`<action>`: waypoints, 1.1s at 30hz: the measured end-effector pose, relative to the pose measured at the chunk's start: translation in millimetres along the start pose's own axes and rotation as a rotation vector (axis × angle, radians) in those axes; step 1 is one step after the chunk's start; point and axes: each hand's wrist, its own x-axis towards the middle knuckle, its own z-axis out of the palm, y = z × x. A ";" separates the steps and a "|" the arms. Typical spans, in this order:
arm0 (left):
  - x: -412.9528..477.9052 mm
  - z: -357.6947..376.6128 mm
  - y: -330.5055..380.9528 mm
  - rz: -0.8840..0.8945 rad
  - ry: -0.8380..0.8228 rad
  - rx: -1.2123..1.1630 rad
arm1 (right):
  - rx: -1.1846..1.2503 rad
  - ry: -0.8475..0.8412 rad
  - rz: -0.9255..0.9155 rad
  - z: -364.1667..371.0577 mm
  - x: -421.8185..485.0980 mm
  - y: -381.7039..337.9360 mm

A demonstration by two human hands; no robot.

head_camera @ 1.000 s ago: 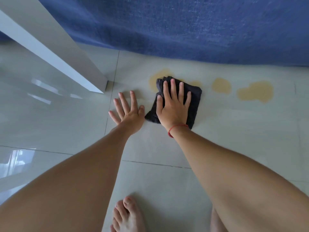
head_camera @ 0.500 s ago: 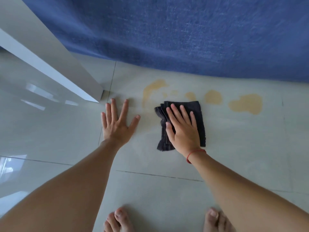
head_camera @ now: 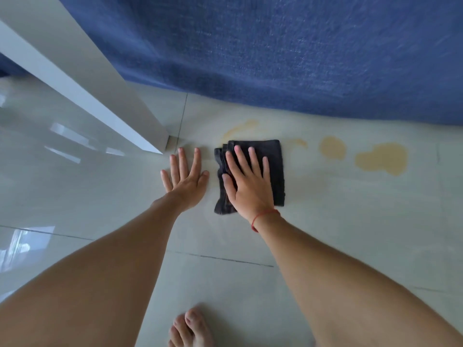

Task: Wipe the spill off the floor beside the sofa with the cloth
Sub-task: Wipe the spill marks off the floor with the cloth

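Observation:
A folded black cloth [head_camera: 274, 159] lies flat on the pale tiled floor [head_camera: 350, 221], just in front of the blue sofa [head_camera: 300, 58]. My right hand [head_camera: 248, 186] presses down on it, palm flat and fingers spread. My left hand [head_camera: 186, 181] rests open on the bare floor beside the cloth's left edge. The yellowish spill shows as a faint streak [head_camera: 240, 126] past the cloth's far edge, a small smear [head_camera: 298, 142] at its right corner, a round patch [head_camera: 332, 147] and a larger puddle [head_camera: 382, 159] further right.
A white furniture panel [head_camera: 82, 78] runs diagonally at the upper left and ends at a corner near my left fingertips. My bare foot [head_camera: 191, 326] stands at the bottom middle. Glossy tiles with reflections spread to the left.
My right hand dragged the cloth back off the left patch, then slid it forward and left again. That patch has thinned to a faint streak. My left hand stayed on the floor.

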 end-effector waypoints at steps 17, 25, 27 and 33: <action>5.2 3.1 -1.7 -0.015 0.052 -0.022 | 0.017 0.036 0.234 -5.2 62.6 11.0; 5.3 2.2 -0.1 -0.029 0.028 -0.024 | -0.023 -0.041 -0.027 3.9 35.2 -15.3; -0.6 0.7 0.9 -0.009 0.060 -0.025 | -0.014 -0.063 -0.083 1.6 19.0 -8.2; -34.2 -1.6 -15.6 0.058 0.274 -0.057 | -0.044 -0.115 -0.056 -11.7 -16.2 37.2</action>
